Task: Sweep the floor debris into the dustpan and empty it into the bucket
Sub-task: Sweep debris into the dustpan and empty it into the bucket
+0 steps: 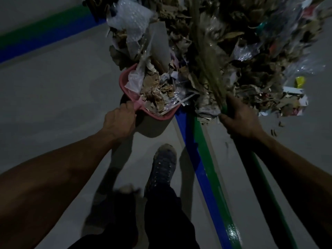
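Scene was dim overall, underexposed, colours muted. Floor [53, 97] read flat grey with soft-edged shadows under the dustpan [125, 83] and beside the shoe [164, 168]. One glare spot on the green stripe [233, 232] near the bottom edge. Bubble wrap [129, 18] caught some sheen. Strong wide-angle distortion: straight floor stripes bent toward the edges. Debris pile [242, 51] smeared at top, lower-left foot motion-blurred.

We find no text, label, brand, number or sign that we can read anywhere in this view. The scraps of paper and wrapper in the debris pile [233, 51] are too dim and blurred for us to make out any print.
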Action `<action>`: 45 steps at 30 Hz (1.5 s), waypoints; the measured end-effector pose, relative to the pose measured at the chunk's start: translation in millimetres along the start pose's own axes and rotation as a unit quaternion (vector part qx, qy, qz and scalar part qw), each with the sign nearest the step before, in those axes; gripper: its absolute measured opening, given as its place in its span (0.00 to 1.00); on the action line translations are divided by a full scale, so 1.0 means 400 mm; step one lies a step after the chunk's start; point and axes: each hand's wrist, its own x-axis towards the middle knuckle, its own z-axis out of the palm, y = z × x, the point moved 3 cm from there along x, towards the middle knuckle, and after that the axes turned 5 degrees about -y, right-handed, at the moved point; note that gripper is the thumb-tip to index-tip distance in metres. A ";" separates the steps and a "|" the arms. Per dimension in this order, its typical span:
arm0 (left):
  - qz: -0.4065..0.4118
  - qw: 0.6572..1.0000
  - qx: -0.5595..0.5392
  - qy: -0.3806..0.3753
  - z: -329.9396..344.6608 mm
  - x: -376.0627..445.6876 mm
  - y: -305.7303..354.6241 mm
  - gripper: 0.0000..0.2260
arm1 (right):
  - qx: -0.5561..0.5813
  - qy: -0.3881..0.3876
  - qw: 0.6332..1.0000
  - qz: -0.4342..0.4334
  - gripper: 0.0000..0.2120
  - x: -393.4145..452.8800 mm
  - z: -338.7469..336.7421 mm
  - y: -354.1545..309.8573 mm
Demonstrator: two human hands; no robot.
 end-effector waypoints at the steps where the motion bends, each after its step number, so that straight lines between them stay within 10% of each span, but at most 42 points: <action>1: -0.005 1.000 0.007 0.001 0.001 -0.001 -0.006 0.17 | -0.004 0.017 1.000 0.001 0.28 0.007 -0.024 0.009; 9: 0.033 0.999 0.000 0.014 0.004 0.027 -0.027 0.16 | -0.149 -0.042 0.985 0.071 0.18 0.150 -0.084 0.042; 45: 0.059 0.996 -0.061 0.026 -0.024 0.019 0.027 0.13 | 0.039 -0.082 0.995 0.039 0.24 -0.025 0.165 -0.127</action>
